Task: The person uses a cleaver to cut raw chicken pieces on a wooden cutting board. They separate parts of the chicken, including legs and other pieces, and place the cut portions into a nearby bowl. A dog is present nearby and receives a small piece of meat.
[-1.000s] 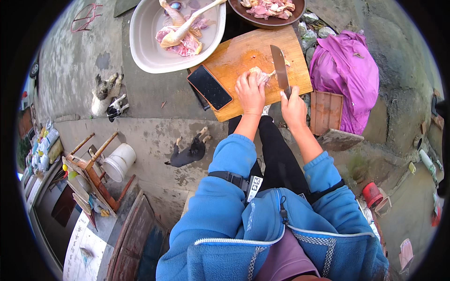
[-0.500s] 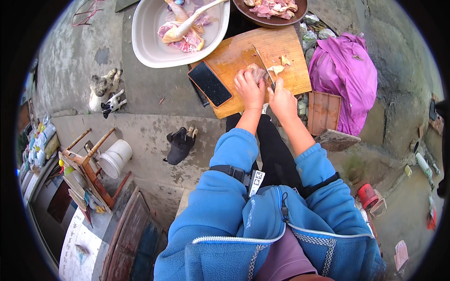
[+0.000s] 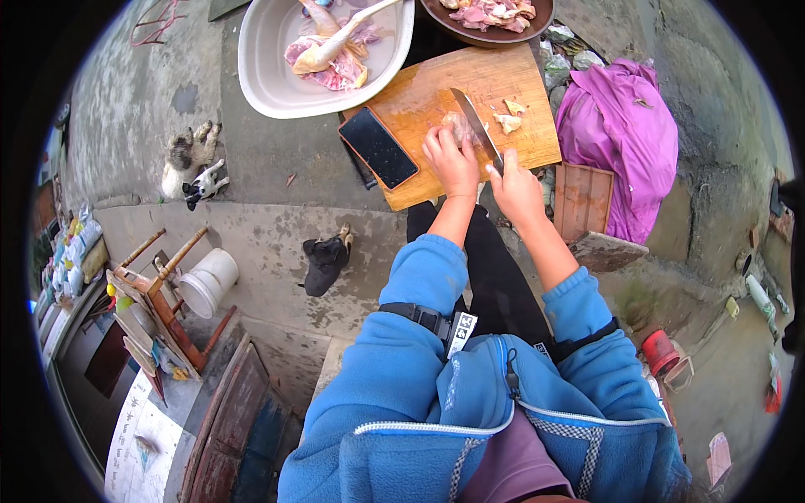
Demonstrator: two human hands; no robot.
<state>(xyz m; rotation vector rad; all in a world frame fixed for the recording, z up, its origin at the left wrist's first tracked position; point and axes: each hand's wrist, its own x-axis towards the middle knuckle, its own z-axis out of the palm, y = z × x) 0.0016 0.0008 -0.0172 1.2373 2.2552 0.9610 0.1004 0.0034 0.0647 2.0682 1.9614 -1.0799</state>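
Note:
My right hand is wrapped round the handle of a kitchen knife, its blade slanting up and left over the wooden cutting board. Just left of the blade, my left hand presses a piece of raw poultry against the board, its fingers curled over the near end. To the right of the blade lie a few small pale meat scraps. On the board's left part rests a black phone with an orange edge, spotted with drops.
A white basin with poultry parts stands beyond the board, beside a brown bowl of cut meat. Purple cloth lies at right. A black dog and a spotted dog are at left, near a white bucket.
The knife has tilted to lie flatter, showing more of its blade, and my right hand has moved slightly right and nearer me. A scrap has shifted right. The black dog has turned its head.

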